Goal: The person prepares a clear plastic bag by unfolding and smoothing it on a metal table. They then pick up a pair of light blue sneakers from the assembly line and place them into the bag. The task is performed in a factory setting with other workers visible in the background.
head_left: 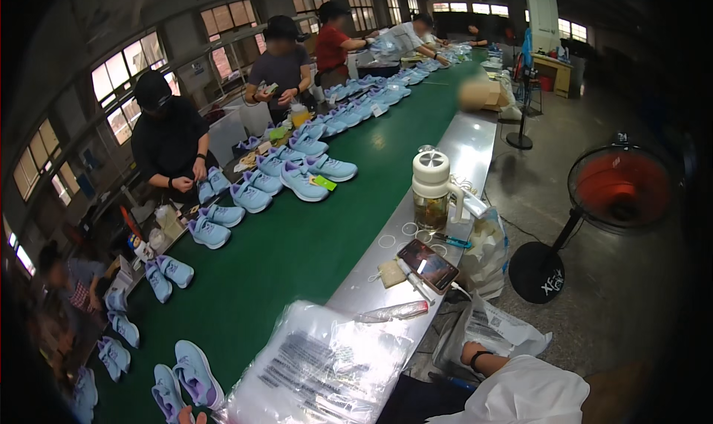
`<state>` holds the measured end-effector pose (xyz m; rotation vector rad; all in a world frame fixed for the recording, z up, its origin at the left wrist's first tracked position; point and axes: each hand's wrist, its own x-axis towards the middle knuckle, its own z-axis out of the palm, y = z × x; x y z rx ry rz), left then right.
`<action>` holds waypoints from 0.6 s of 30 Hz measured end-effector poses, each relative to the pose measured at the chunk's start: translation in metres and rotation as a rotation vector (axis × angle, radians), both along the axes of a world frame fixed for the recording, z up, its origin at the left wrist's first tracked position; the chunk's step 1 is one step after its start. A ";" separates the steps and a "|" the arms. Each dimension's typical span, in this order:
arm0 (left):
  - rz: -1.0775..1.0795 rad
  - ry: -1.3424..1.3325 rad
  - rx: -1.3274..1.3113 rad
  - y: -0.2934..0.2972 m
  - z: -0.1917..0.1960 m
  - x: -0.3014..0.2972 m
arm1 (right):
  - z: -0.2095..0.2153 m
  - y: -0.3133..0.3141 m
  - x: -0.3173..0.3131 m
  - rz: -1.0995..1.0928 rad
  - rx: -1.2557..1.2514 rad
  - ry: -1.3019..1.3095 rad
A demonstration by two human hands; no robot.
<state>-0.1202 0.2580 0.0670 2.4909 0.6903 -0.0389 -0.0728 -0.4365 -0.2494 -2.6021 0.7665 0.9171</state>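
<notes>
At the bottom edge, only the fingertips of my left hand (191, 416) show. They are spread apart, close to a pair of light blue shoes with purple linings; the nearer is this shoe (194, 370), its mate (166, 393) beside it. My right hand (473, 352), with a dark band at the wrist, is low on the right beyond the table edge. Its fingers curl against a printed clear plastic bag (512, 329) that partly hides them. Between my hands lies a stack of clear printed plastic bags (312, 364).
Many light blue shoes line the far side of the green conveyor belt (297, 268). Several people work there. On the metal ledge stand a drink jug (431, 193), a phone (428, 265), a marker-like tube (416, 281) and a cutter (451, 240). A floor fan (546, 272) is at right.
</notes>
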 end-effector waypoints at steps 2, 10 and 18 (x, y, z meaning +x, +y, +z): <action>0.037 0.002 -0.064 0.002 -0.008 0.006 | 0.003 0.006 0.003 0.006 0.013 0.009; -0.078 -0.059 0.040 0.040 -0.047 0.034 | -0.040 0.008 -0.002 -0.040 -0.013 0.007; -0.367 -0.015 0.321 0.030 -0.048 0.061 | -0.017 0.019 0.008 -0.022 0.009 0.076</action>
